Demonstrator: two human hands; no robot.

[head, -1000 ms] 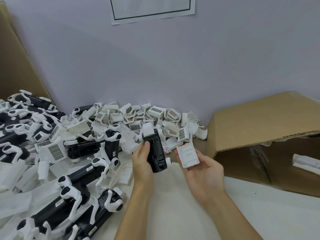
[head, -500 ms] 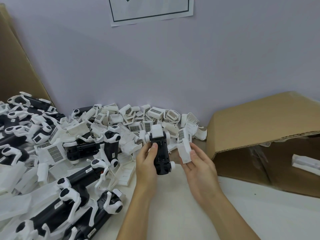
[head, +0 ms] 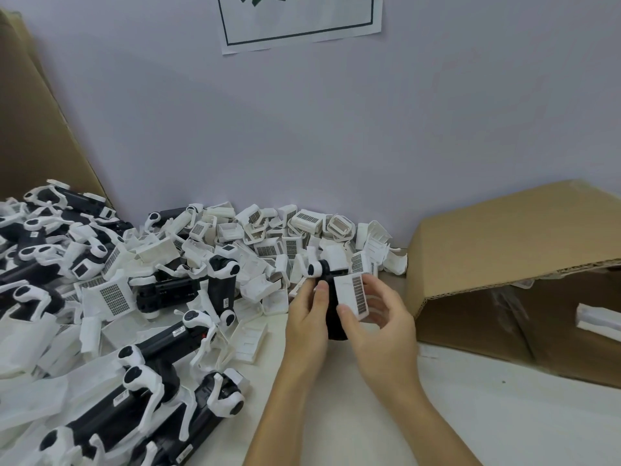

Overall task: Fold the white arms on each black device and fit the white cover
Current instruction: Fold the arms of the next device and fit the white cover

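While my left hand (head: 307, 317) grips the device (head: 332, 317) upright above the table (head: 504, 415), near its back edge beside the box (head: 504, 250), my right hand (head: 383, 327) pinches the cover (head: 353, 295) against the device's side. I judge the cover could seat crooked or slip from my fingertips if an arm (head: 314, 269) at the top isn't fully folded, or if I press off-square.
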